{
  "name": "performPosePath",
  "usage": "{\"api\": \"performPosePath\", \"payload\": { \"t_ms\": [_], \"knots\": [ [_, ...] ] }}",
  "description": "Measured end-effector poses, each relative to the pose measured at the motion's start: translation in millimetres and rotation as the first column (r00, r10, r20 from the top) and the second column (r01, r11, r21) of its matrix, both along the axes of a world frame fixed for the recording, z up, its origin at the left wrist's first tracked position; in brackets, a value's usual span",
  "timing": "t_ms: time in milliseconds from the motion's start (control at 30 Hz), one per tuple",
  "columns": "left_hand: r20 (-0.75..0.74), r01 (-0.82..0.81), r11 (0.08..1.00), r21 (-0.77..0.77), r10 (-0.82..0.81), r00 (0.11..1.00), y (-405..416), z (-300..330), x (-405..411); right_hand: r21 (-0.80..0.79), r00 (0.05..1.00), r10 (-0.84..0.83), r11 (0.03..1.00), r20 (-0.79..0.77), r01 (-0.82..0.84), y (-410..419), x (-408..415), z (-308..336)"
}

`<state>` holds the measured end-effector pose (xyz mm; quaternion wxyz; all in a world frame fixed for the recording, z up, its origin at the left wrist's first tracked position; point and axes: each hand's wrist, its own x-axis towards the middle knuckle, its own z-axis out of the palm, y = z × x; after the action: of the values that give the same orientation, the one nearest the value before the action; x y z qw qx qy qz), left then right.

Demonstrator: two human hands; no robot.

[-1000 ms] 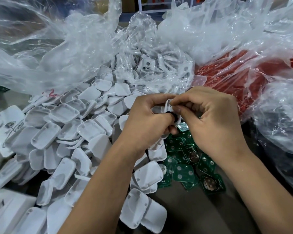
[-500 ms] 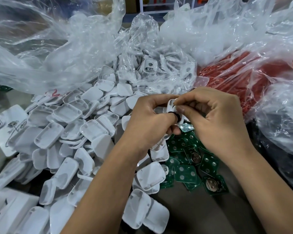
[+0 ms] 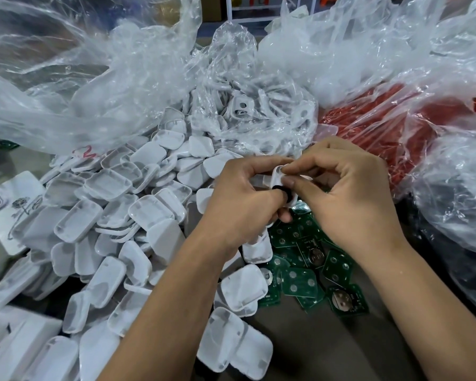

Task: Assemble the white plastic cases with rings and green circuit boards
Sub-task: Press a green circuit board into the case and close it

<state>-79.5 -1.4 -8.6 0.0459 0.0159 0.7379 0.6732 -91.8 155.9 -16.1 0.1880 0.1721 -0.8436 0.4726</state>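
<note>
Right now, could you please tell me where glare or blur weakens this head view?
Head view: glare streaks the crumpled clear plastic bags; wide-angle edges bend and soften; the small white plastic case between both hands stays fairly sharp.

I see white cases point(image 3: 116, 185) heaped at left, green circuit boards point(image 3: 300, 281) with silver dots lower centre, a black ring point(image 3: 282, 193), and red contents under clear plastic point(image 3: 396, 105) upper right.

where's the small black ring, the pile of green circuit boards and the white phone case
small black ring point(image 3: 282, 194), head view, its visible arc
pile of green circuit boards point(image 3: 300, 281), head view, a board's face
white phone case point(image 3: 10, 213), head view, its printed back
</note>
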Motion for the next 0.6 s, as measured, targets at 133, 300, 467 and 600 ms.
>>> {"api": "performPosePath", "payload": {
  "t_ms": [133,300,467,600],
  "knots": [
    [-0.027,0.012,1.0,-0.004,-0.012,1.0,-1.0,1.1,1.5,-0.098,0.998,-0.013,0.995,0.063,0.019,3.1,-0.2,1.7],
    [-0.057,0.041,0.998,-0.044,-0.044,0.997,-2.3,3.2,3.7,-0.251,0.972,0.071,0.968,0.222,-0.013,11.4,-4.0,3.5],
    [-0.072,0.066,0.996,-0.055,-0.07,0.995,-1.5,2.9,3.9,-0.367,0.926,0.157,0.93,0.342,-0.022,13.4,-4.6,3.0],
    [-0.077,0.059,0.997,-0.052,-0.063,0.995,-1.8,2.0,2.9,-0.405,0.91,0.171,0.914,0.378,-0.003,9.6,-2.1,3.0]
  ]
}}
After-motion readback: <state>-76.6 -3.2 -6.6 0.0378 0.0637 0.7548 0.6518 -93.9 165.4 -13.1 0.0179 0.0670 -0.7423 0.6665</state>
